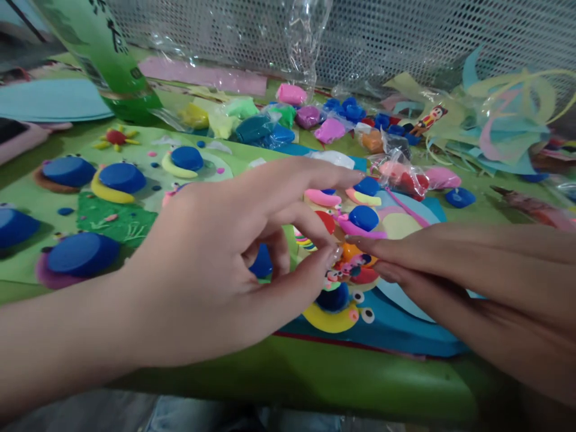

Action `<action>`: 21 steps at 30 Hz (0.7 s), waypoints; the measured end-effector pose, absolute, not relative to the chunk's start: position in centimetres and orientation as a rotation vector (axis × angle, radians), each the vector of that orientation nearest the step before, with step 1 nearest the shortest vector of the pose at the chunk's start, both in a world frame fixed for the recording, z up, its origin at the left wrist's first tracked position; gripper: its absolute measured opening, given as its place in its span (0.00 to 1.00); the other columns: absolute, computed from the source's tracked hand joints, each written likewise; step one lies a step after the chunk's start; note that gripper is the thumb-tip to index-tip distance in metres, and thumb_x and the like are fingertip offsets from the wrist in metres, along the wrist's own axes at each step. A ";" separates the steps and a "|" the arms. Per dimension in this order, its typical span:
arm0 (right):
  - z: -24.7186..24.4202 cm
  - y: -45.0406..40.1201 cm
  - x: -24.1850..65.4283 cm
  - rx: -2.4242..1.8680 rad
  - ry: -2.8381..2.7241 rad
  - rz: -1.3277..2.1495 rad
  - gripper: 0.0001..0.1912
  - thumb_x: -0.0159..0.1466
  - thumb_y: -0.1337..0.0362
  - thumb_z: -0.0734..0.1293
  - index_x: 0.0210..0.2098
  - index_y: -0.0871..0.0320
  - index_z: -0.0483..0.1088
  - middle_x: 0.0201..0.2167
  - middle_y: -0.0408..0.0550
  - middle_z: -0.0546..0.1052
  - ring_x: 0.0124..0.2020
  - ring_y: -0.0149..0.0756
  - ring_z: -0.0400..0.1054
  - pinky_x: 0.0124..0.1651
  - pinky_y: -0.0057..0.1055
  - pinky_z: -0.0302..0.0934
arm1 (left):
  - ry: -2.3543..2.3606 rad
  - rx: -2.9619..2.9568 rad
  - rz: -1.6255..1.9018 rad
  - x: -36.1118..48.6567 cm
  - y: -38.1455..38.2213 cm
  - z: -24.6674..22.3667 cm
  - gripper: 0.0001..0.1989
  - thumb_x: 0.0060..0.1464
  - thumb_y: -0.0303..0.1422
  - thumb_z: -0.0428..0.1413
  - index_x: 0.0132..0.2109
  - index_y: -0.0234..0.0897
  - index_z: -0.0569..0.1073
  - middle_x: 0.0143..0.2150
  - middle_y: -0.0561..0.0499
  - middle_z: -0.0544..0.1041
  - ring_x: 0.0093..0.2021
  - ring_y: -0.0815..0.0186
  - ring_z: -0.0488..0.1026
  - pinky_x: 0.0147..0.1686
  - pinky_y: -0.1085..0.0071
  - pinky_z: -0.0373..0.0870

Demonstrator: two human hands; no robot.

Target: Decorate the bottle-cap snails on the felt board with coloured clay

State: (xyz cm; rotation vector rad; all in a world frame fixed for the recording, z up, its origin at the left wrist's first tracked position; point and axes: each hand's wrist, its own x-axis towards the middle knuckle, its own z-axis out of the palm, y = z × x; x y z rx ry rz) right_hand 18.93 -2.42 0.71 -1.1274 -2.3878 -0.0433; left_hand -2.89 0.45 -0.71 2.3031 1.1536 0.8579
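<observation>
One green-topped table (292,373) stands here. Above it, the left hand (220,252) pinches nearly closed and the right hand (504,276) is narrowly parted; their exact hold I can't tell. Below sits a yellow, blue-shelled clay snail (328,319); beyond, between fingertips, a small glossy orange piece (350,251).

A grey mesh panel (216,36) rises behind the green table (382,384). On the left, a green bottle (130,108) stands beside pale blue paper (45,99). A pink paper strip (211,78) lies near the mesh panel. At the far right, curled paper strips (508,141) in yellow, blue and pink sit heaped near a small red-and-yellow figure (429,122).
</observation>
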 end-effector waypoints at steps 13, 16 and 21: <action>0.5 -2.2 18.8 -1.087 -2.391 0.062 0.09 0.64 0.70 0.61 0.42 0.56 0.70 0.32 0.41 0.75 0.27 0.28 0.68 0.28 0.24 0.59 | 0.969 2.234 0.837 -3.2 1.1 -0.9 0.23 0.50 0.26 0.50 0.53 0.48 0.64 0.39 0.57 0.75 0.19 0.78 0.67 0.17 0.81 0.60; 0.5 -2.2 18.7 -1.074 -2.412 0.149 0.08 0.64 0.71 0.62 0.41 0.56 0.70 0.28 0.39 0.74 0.24 0.25 0.66 0.25 0.23 0.56 | 0.951 2.208 0.824 -3.2 1.2 -0.9 0.24 0.50 0.25 0.50 0.54 0.48 0.62 0.38 0.57 0.75 0.20 0.76 0.67 0.19 0.80 0.61; 0.6 -2.1 18.6 -1.026 -2.429 0.162 0.07 0.63 0.71 0.63 0.39 0.58 0.71 0.29 0.40 0.74 0.27 0.26 0.67 0.26 0.24 0.56 | 0.933 2.159 0.754 -3.4 1.3 -0.6 0.26 0.50 0.23 0.50 0.55 0.46 0.59 0.38 0.58 0.75 0.20 0.78 0.66 0.17 0.82 0.59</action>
